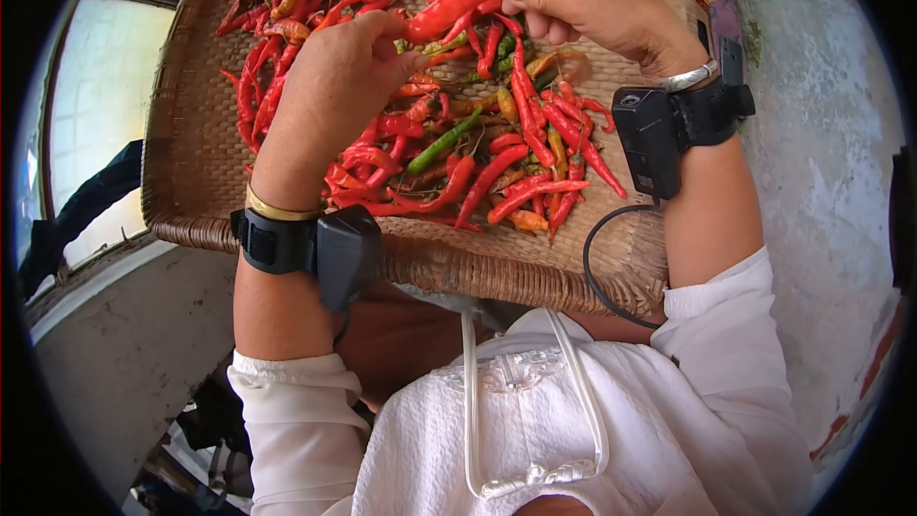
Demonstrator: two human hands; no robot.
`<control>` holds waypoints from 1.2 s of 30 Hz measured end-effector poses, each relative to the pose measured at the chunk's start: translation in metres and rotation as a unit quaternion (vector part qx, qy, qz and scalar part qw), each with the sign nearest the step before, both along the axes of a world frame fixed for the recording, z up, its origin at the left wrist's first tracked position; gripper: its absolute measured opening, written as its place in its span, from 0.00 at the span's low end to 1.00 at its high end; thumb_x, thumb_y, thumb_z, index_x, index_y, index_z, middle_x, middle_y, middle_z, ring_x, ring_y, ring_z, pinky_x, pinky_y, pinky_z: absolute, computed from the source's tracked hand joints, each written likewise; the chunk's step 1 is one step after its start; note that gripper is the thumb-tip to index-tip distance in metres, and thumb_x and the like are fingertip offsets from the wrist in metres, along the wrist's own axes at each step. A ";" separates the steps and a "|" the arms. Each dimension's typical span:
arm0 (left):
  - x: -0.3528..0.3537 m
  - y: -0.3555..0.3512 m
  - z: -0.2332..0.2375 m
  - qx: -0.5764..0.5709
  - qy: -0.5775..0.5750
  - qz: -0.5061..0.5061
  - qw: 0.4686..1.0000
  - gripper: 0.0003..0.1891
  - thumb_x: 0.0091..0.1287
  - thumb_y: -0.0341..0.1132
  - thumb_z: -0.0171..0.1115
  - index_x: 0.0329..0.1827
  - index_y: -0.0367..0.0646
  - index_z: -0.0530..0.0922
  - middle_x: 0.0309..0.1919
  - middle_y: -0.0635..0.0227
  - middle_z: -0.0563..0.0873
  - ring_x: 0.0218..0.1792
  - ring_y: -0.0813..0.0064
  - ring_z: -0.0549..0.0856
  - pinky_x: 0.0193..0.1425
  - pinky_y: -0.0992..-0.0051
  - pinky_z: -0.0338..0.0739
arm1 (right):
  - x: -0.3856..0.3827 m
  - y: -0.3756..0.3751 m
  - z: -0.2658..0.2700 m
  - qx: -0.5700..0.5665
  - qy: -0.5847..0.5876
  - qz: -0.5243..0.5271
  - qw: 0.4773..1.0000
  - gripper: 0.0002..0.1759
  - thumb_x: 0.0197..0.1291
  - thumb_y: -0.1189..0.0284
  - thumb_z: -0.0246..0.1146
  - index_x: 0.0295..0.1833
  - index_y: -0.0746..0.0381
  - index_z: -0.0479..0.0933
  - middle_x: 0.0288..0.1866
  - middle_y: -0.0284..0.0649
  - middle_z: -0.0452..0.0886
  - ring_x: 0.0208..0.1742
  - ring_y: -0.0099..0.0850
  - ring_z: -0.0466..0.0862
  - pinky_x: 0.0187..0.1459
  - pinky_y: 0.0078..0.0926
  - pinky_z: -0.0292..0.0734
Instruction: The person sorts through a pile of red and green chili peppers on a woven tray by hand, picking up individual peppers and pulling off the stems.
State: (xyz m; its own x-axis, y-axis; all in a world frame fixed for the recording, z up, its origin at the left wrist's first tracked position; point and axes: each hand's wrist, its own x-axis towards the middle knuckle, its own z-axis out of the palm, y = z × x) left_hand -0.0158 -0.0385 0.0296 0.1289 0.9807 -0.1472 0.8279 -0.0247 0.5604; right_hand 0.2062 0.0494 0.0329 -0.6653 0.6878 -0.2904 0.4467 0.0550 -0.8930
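Note:
A large red chili pepper [457, 8] is stretched between my two hands above a woven basket [611, 239]. My right hand [583, 0] is closed in a pinch on its right end. At the other end, my left hand [358, 62] has its fingers closed around the pepper's tip, partly hidden by the back of the hand. Below lie many red chili peppers [525, 105], with some orange ones and a green chili pepper [444, 140] among them. Both wrists carry black strapped devices.
The basket's thick front rim [478, 272] rests close to my lap. A black cable [590, 263] loops from the right wrist device over the rim. A window [110, 105] and low wall are on the left; grey floor [812, 153] is on the right.

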 end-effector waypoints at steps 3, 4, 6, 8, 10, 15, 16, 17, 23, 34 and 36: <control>-0.004 0.000 -0.008 0.055 0.024 0.006 0.998 0.14 0.57 0.35 0.64 0.41 0.36 0.77 0.27 0.58 0.83 0.31 0.68 0.84 0.35 0.72 0.76 | 0.004 0.009 -0.002 -0.054 0.134 -0.113 0.983 0.14 0.67 0.66 0.51 0.49 0.65 0.70 0.30 0.32 0.77 0.21 0.17 0.74 0.24 0.13 0.71; -0.002 -0.001 -0.012 0.071 0.082 -0.018 0.994 0.13 0.56 0.36 0.64 0.40 0.37 0.78 0.27 0.58 0.83 0.31 0.64 0.83 0.35 0.69 0.76 | 0.000 0.007 0.000 -0.065 0.246 -0.194 0.948 0.12 0.68 0.66 0.50 0.47 0.63 0.71 0.30 0.31 0.77 0.20 0.16 0.73 0.22 0.12 0.70; 0.000 0.000 -0.022 0.087 0.139 -0.042 0.985 0.13 0.55 0.37 0.64 0.38 0.38 0.78 0.26 0.57 0.82 0.31 0.60 0.83 0.35 0.66 0.75 | -0.006 0.003 0.003 -0.066 0.244 -0.215 0.943 0.13 0.67 0.64 0.51 0.46 0.64 0.71 0.29 0.32 0.77 0.21 0.16 0.74 0.22 0.12 0.71; 0.003 0.002 -0.030 0.062 0.152 -0.089 0.982 0.13 0.53 0.39 0.64 0.37 0.40 0.79 0.26 0.57 0.82 0.31 0.55 0.81 0.36 0.61 0.74 | -0.012 0.002 -0.003 -0.059 0.131 -0.207 0.968 0.17 0.66 0.64 0.53 0.51 0.67 0.70 0.31 0.33 0.77 0.22 0.17 0.75 0.21 0.12 0.70; 0.009 0.002 -0.030 0.024 0.162 -0.096 0.982 0.12 0.53 0.39 0.64 0.36 0.42 0.79 0.27 0.58 0.82 0.32 0.56 0.82 0.36 0.61 0.74 | -0.018 -0.008 -0.009 -0.027 0.114 -0.169 0.979 0.16 0.65 0.64 0.54 0.48 0.67 0.73 0.29 0.34 0.78 0.23 0.18 0.75 0.23 0.14 0.71; 0.013 0.000 -0.040 -0.017 0.232 -0.145 0.962 0.10 0.52 0.35 0.61 0.36 0.44 0.80 0.28 0.60 0.82 0.35 0.58 0.82 0.36 0.61 0.76 | -0.028 -0.022 -0.029 0.058 0.047 -0.027 0.997 0.15 0.59 0.66 0.59 0.44 0.68 0.78 0.30 0.37 0.80 0.25 0.22 0.78 0.30 0.22 0.75; 0.012 0.001 -0.042 -0.017 0.232 -0.145 0.962 0.10 0.52 0.35 0.61 0.36 0.44 0.80 0.28 0.60 0.82 0.35 0.58 0.82 0.36 0.61 0.76 | -0.028 -0.023 -0.032 0.094 0.021 0.015 0.995 0.15 0.58 0.66 0.60 0.45 0.67 0.78 0.30 0.37 0.80 0.25 0.22 0.79 0.30 0.23 0.75; 0.010 0.002 -0.044 -0.009 0.223 -0.143 0.964 0.09 0.52 0.34 0.61 0.36 0.44 0.80 0.29 0.59 0.82 0.34 0.57 0.82 0.36 0.60 0.75 | -0.028 -0.023 -0.032 0.101 0.008 0.032 0.994 0.16 0.56 0.66 0.61 0.46 0.65 0.78 0.31 0.40 0.81 0.29 0.27 0.81 0.34 0.26 0.76; 0.009 0.005 -0.017 -0.010 0.049 -0.114 0.992 0.08 0.54 0.30 0.60 0.36 0.40 0.81 0.27 0.60 0.83 0.29 0.67 0.83 0.33 0.70 0.76 | -0.029 -0.025 -0.038 0.241 0.002 0.059 0.969 0.17 0.52 0.65 0.61 0.46 0.62 0.79 0.36 0.45 0.82 0.39 0.37 0.82 0.42 0.31 0.75; -0.007 0.014 0.008 -0.119 -0.364 0.029 0.923 0.09 0.64 0.37 0.60 0.40 0.41 0.81 0.27 0.76 0.82 0.29 0.88 0.78 0.33 0.85 0.72 | -0.036 -0.035 -0.034 0.013 0.090 0.074 0.993 0.17 0.57 0.65 0.61 0.47 0.65 0.77 0.33 0.39 0.82 0.36 0.26 0.80 0.41 0.25 0.74; -0.009 0.014 0.010 -0.105 -0.381 0.074 0.915 0.10 0.65 0.40 0.60 0.40 0.43 0.81 0.27 0.78 0.82 0.30 0.89 0.79 0.34 0.85 0.72 | -0.035 -0.034 -0.031 0.011 0.086 0.074 0.993 0.16 0.58 0.65 0.61 0.46 0.66 0.77 0.31 0.37 0.81 0.35 0.24 0.79 0.41 0.24 0.74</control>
